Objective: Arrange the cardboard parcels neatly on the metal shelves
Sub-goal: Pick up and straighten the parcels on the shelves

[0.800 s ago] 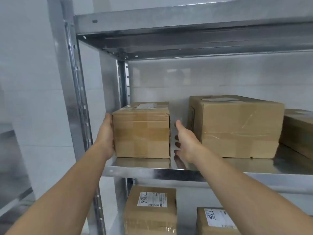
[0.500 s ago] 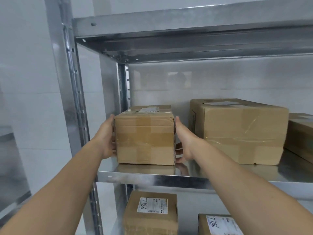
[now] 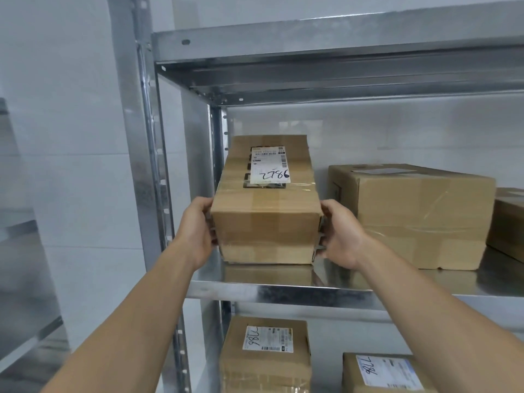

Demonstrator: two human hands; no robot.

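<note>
A small taped cardboard parcel [image 3: 266, 219] sits at the left end of the middle metal shelf [image 3: 283, 292]. It is tipped toward me, so its top with a white label reading 2786 faces the camera, and its near bottom edge rests on the shelf. My left hand [image 3: 195, 231] grips its left side and my right hand [image 3: 338, 234] grips its right side. A larger cardboard parcel [image 3: 416, 214] stands to its right on the same shelf.
A third box [image 3: 507, 222] shows at the right edge. Two labelled parcels [image 3: 265, 355] [image 3: 382, 373] lie on the shelf below. The shelf's steel upright [image 3: 141, 165] stands just left of my hands, with an upper shelf [image 3: 340, 58] overhead and a white tiled wall behind.
Both hands closed onto the small parcel's sides and tipped it toward me, so its labelled top now faces the camera. The larger parcels have not moved.
</note>
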